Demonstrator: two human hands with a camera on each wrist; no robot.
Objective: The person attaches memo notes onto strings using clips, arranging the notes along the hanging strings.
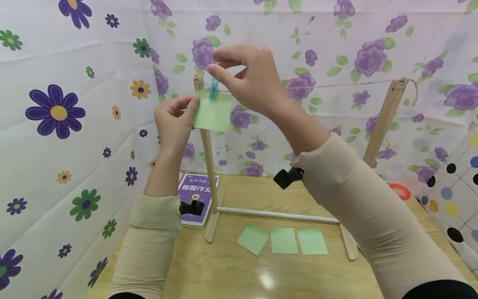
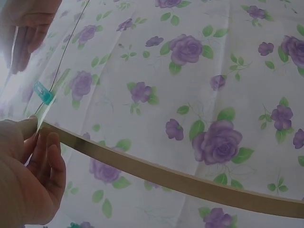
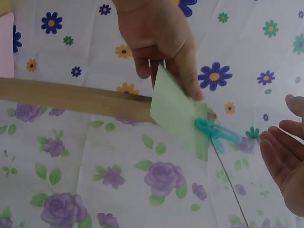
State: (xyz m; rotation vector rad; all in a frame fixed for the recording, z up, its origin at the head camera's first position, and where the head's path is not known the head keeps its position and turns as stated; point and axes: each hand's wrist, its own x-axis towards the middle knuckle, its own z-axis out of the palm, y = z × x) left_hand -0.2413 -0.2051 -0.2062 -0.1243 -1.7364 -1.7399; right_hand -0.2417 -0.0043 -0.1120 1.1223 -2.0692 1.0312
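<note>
A light green square paper note [image 1: 213,115] hangs at the left end of the twine [image 1: 336,86]. A turquoise clothespin [image 1: 213,89] clamps the note's top edge onto that line. My left hand [image 1: 173,122] pinches the note's left edge between thumb and fingers, beside the left wooden post [image 1: 209,166]. Just up and right of the clothespin is my right hand [image 1: 255,77], fingers loosely bent. The right wrist view shows a gap between the clothespin [image 3: 216,130] and the right hand [image 3: 285,156], which holds nothing.
Three more green notes [image 1: 284,241] lie in a row on the wooden table [image 1: 224,270]. A white rod [image 1: 276,214] joins the feet of the two posts. A purple book [image 1: 196,195] lies behind the left forearm, and a red ring-shaped object [image 1: 400,191] sits far right.
</note>
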